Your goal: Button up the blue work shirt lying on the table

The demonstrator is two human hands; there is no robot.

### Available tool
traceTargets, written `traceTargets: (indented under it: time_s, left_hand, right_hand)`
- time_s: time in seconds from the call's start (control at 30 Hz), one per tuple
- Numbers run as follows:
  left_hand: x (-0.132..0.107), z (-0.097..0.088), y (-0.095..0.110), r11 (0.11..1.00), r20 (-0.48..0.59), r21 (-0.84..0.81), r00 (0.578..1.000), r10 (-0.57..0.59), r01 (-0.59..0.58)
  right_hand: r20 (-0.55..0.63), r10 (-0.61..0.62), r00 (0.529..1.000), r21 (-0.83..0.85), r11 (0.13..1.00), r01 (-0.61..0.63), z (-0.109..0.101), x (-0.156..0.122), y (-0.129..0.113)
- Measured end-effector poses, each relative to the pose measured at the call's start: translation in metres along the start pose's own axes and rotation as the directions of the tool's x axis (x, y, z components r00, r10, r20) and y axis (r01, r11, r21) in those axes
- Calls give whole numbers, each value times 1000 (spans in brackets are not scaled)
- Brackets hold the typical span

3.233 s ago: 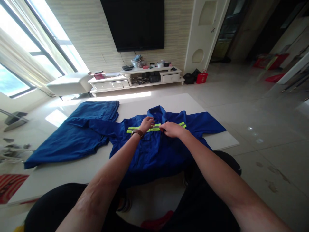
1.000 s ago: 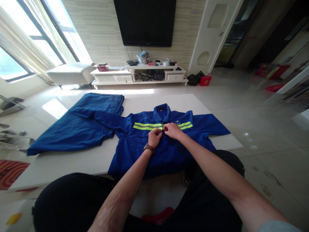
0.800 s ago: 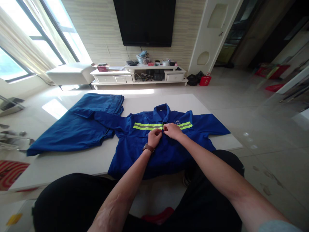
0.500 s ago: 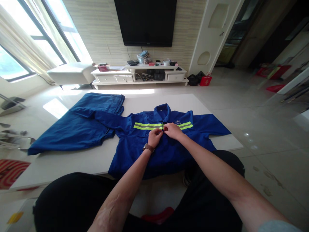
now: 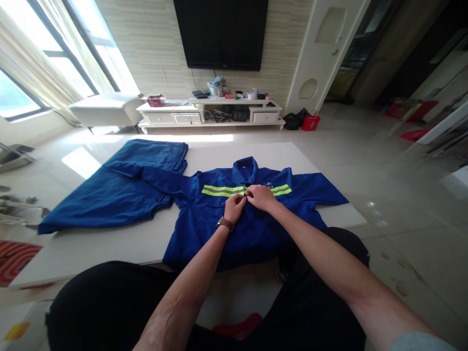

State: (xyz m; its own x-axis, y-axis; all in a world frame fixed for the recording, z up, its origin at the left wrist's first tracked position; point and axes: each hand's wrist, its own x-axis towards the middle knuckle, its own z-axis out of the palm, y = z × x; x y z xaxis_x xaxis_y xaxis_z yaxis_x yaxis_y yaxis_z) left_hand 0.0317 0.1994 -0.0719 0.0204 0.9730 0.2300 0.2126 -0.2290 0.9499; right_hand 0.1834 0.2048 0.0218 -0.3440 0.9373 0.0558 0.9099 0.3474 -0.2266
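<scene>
A blue work jacket [image 5: 204, 234] with a yellow-green and grey reflective stripe across the chest lies face up, collar away from me. My left hand [image 5: 235, 206] pinches the front opening just below the stripe, a brown-strapped watch on its wrist. Right beside it, my right hand [image 5: 260, 198] grips the same front edge with fingers bent, at the stripe's height. The fingertips of both hands nearly meet; any button between them is too small to make out. Blue trousers [image 5: 120, 195], folded, lie to the left, with one jacket sleeve resting over them.
Both garments lie on a low white table [image 5: 135, 248]. My black-clad knees flank its near edge. Beyond stand a white TV cabinet [image 5: 168, 118], a pale ottoman [image 5: 109, 109] and a red bag [image 5: 310, 122] on the tiled floor. A red patterned item [image 5: 16, 261] lies at the lower left.
Both hands stay at the same spot on the jacket front, with only slight finger movement. The view has shifted very slightly; the garments lie as before.
</scene>
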Motion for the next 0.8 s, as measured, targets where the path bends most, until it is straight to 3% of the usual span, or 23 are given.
traceTargets:
  time_s: [0.17, 0.37, 0.6, 0.8]
  left_hand:
    - [-1, -4, 6, 1000, 77, 5, 997, -11, 10]
    - [1, -5, 4, 999, 105, -31, 994, -10, 14]
    - [2, -6, 4, 1000, 75, -13, 997, -10, 11]
    - [3, -3, -2, 998, 66, -61, 998, -6, 10]
  right_hand:
    - [-3, -103, 995, -83, 991, 102, -3, -4, -4]
    - [16, -116, 993, -87, 989, 117, -5, -5, -6]
    - [-5, -69, 998, -24, 997, 69, -1, -3, -4]
    - [-11, 86, 996, 153, 985, -84, 5, 3, 1]
